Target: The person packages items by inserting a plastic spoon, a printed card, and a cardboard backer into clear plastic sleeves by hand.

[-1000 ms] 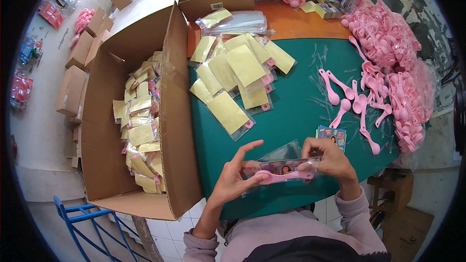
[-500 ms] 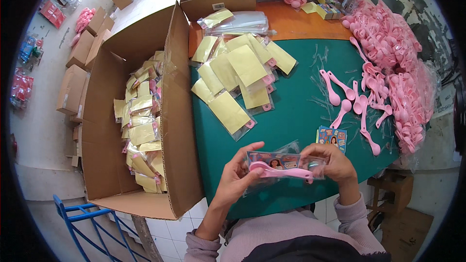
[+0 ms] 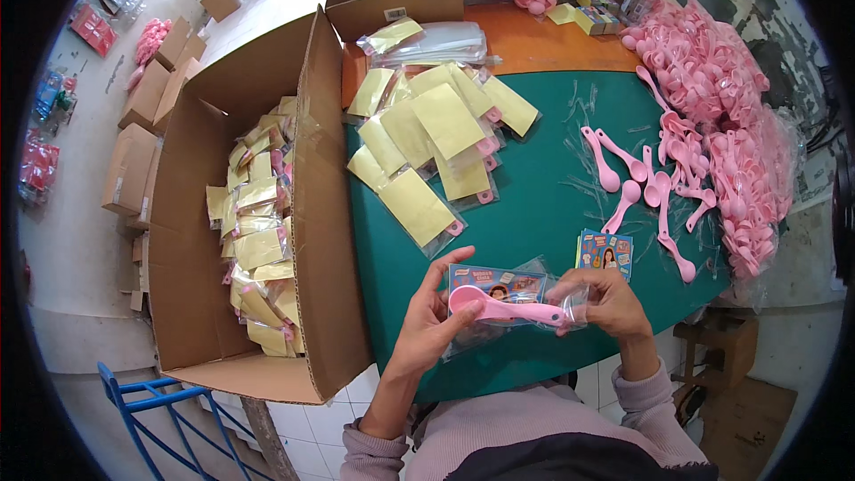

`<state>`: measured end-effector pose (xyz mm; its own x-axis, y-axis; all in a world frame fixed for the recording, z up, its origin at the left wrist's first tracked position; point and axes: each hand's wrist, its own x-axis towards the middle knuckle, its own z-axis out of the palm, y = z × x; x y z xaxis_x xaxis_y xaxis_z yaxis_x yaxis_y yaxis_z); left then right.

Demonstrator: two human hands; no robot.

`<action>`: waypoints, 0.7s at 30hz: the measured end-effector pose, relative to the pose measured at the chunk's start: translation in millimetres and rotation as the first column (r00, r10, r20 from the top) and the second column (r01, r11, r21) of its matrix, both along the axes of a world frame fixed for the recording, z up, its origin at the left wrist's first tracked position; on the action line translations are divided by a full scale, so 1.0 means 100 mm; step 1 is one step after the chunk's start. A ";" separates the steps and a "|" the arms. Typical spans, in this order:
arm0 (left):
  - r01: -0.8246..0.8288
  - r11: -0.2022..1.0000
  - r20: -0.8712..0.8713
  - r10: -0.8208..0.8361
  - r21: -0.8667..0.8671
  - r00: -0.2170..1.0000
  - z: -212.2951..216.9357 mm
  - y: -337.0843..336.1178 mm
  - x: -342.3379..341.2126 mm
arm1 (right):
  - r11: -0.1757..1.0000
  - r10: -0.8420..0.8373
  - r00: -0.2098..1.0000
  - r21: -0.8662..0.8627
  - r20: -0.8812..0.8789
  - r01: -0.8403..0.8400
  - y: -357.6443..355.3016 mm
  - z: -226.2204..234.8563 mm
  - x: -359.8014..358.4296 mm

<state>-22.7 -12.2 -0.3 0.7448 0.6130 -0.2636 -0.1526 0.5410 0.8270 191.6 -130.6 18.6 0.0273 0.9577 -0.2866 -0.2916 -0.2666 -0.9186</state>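
Between my hands, above the near edge of the green table, is a clear plastic bag (image 3: 465,346) with a printed blue card (image 3: 525,283) and a pink spoon (image 3: 508,309) lying along it. My left hand (image 3: 426,321) grips the left end, its thumb over the spoon's bowl. At the right end, my right hand (image 3: 606,303) pinches the clear plastic near the spoon's handle tip. Just beyond that hand lies a small stack of printed cards (image 3: 616,251). Whether the spoon is fully inside the plastic is hard to tell.
Left of the table stands a large open carton (image 3: 334,214) holding many packed bags (image 3: 261,243). More packed bags (image 3: 414,129) with yellow backs lie on the table. Loose pink spoons (image 3: 626,205) and a big heap of bagged spoons (image 3: 704,71) are at the right.
The bag, card and spoon have tilted, so more of the card's printed face shows above the spoon. Both hands keep their grip and have barely moved.
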 end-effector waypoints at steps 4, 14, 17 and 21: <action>0.048 0.998 -0.024 -0.047 0.052 0.999 0.04 -0.03 0.01 | 0.999 -0.050 0.996 0.007 0.068 0.049 -0.01 -0.01 -0.05; -0.063 0.993 -0.018 0.065 0.097 0.998 -0.21 -0.22 0.03 | 0.931 -0.294 0.559 0.364 0.775 -0.014 -0.01 0.16 -0.25; 0.074 0.960 0.078 -0.055 -0.271 0.995 -0.14 -0.22 0.11 | 0.881 -0.026 0.576 0.292 0.817 -0.373 -0.03 0.19 -0.26; 0.064 0.963 0.008 -0.064 -0.261 0.998 -0.15 -0.19 0.09 | 0.832 0.123 0.746 0.341 0.654 -0.437 0.05 0.09 -0.15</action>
